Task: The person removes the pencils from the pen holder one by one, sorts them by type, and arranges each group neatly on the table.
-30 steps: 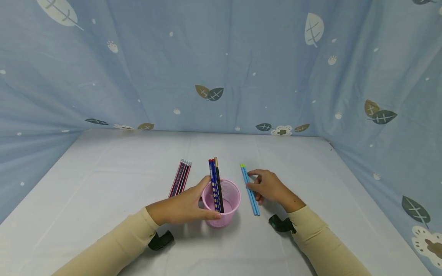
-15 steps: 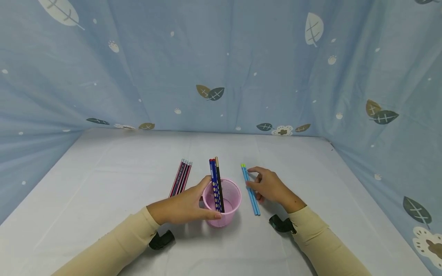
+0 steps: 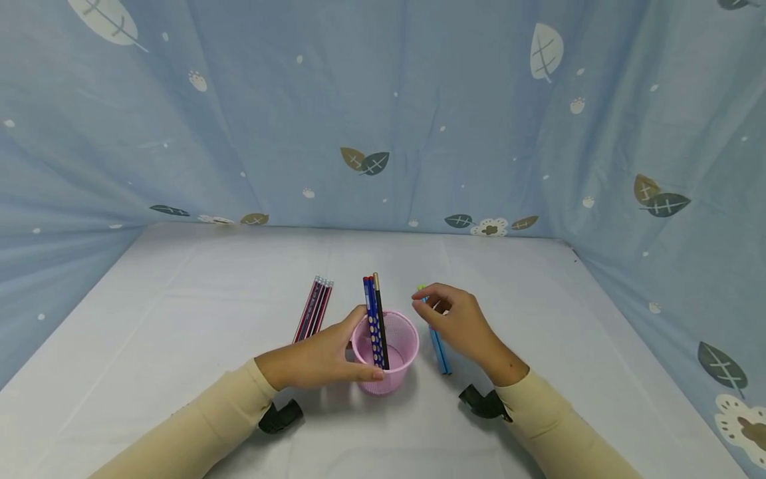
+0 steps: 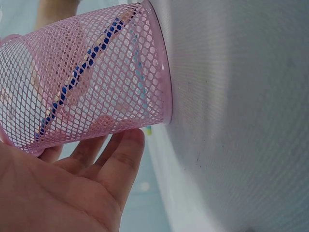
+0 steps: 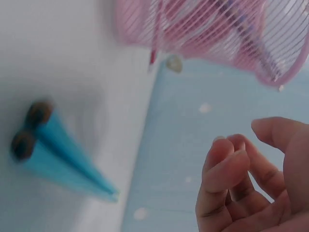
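In the head view my left hand (image 3: 320,356) grips a pink mesh pencil cup (image 3: 384,387), thumb on the near side and fingers behind it. Leaning in the cup are two dark blue dotted pencils (image 3: 372,313) with red ends and a black pencil (image 3: 381,326) with a gold end. My right hand (image 3: 463,326) hovers over two light blue pencils (image 3: 441,356), partly covering them. The right wrist view shows those light blue pencils (image 5: 67,154) lying side by side on the table, apart from the hand (image 5: 246,193). Its thumb and bent fingers are spread, with nothing between them.
Several dark striped pencils (image 3: 314,309) lie in a row left of the cup, partly behind the left forearm. A white cloth covers the table (image 3: 239,273). A blue leaf-patterned curtain (image 3: 269,100) hangs behind and at the sides.
My right hand has lifted off the light blue pencils and shifted slightly left, toward the cup. The pencils stay on the table. The left hand and cup have not moved.
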Action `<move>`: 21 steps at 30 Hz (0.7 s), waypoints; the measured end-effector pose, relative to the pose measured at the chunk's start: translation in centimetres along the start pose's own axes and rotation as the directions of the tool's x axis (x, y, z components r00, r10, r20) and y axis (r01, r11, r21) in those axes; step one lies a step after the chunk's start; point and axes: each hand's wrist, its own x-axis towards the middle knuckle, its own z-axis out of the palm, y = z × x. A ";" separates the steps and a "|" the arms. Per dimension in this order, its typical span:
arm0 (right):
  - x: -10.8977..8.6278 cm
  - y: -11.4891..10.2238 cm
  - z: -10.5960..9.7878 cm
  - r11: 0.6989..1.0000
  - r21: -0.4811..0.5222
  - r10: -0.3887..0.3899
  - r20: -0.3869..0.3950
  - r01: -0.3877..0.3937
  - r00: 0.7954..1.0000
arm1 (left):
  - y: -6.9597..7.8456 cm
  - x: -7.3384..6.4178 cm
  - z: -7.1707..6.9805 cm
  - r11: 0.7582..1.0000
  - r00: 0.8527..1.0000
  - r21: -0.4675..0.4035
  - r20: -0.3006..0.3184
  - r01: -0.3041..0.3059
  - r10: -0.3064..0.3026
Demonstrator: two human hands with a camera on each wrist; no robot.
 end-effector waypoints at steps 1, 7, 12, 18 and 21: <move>-0.1 -0.3 0.1 1.000 0.016 -0.003 -0.005 0.003 1.000 | 0.0 0.0 0.0 1.000 1.000 -0.005 0.002 -0.002 0.002; -0.8 -1.7 0.7 0.997 0.065 -0.040 0.012 0.039 0.999 | 0.1 -0.1 -0.1 1.000 1.000 -0.008 0.010 -0.020 0.020; -1.2 -2.4 1.3 0.991 0.123 -0.064 0.047 0.058 0.997 | 0.1 -0.1 0.0 1.000 1.000 0.021 0.008 -0.021 0.021; -1.2 -2.9 2.1 0.981 0.191 -0.025 0.082 0.009 0.996 | 0.0 0.0 0.0 0.999 0.999 -0.011 0.024 -0.039 0.039; -1.0 -3.1 2.5 0.972 0.236 -0.019 0.096 -0.004 0.995 | 0.1 -0.1 0.0 0.998 0.999 -0.033 0.029 -0.044 0.045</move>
